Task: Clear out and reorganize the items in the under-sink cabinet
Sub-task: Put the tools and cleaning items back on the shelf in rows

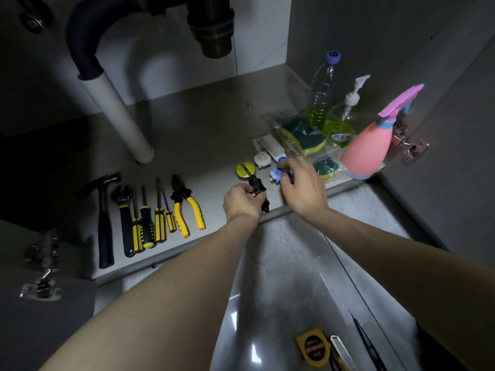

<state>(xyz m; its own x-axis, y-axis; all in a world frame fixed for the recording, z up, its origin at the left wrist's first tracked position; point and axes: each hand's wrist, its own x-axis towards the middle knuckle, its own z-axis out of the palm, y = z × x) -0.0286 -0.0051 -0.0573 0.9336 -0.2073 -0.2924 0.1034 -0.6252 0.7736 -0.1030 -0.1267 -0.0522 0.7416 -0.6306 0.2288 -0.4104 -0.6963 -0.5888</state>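
My left hand (pixel 241 203) grips a small black fitting (pixel 258 186) at the cabinet's front edge. Just right of it, my right hand (pixel 301 187) pinches a small blue-and-white part (pixel 277 174). Behind them lie a yellow-labelled roll of tape (pixel 245 170) and a white cap (pixel 261 159). A row of tools lies on the cabinet floor to the left: hammer (pixel 104 223), wrench (pixel 125 218), several screwdrivers (pixel 146 223), yellow-handled pliers (pixel 184 207). At the right stand a pink spray bottle (pixel 371 148), a clear bottle (pixel 322 89), a pump bottle (pixel 348 108) and bagged sponges (pixel 302 135).
A black corrugated hose (pixel 80 44), a white drain pipe (pixel 120 116) and a black trap (pixel 211 28) hang at the back. Door hinges (pixel 40 287) (pixel 412 148) sit at both sides. On the floor in front lie a tape measure (pixel 313 346), a utility knife (pixel 341 352) and tweezers (pixel 367 341).
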